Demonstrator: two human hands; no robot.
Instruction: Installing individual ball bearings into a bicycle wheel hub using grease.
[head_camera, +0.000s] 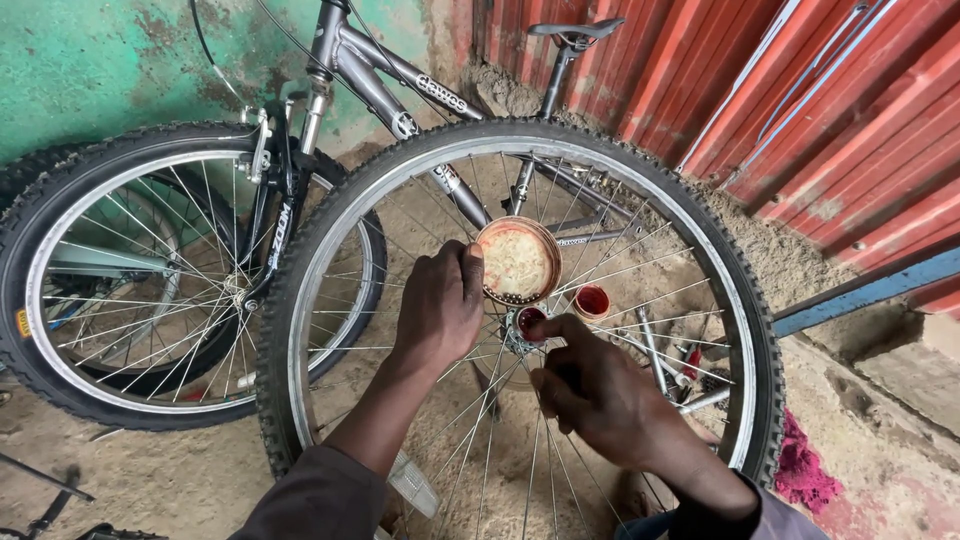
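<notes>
Head view, looking down on a loose bicycle wheel standing upright on the sandy floor, tyre on, spokes bare. The left hand sits at about 10 o'clock from the hub, fingers curled shut around the rim of a small round tin, held tilted so its open face shows a pale, smeared content. The right hand lies at about 5 o'clock from the hub, fingers bunched together, the index fingertip pressed against the hub's centre, where a red smear shows; whether anything is pinched between the fingers cannot be told. The 2 hands are apart, with the hub between them. A small red cap shows through the spokes at about 2 o'clock from the hub, just beside the tin's lower edge; whether it rests on the floor or on something else cannot be told. Behind the wheel, at 12 o'clock, a grey bicycle frame with a black saddle leans near the green wall; its front wheel stands at 9 o'clock, overlapped by the loose wheel's tyre. A red corrugated metal wall fills 1 to 3 o'clock, with a blue bar along its base. A magenta rag lies on the floor at 4 o'clock, just outside the tyre
</notes>
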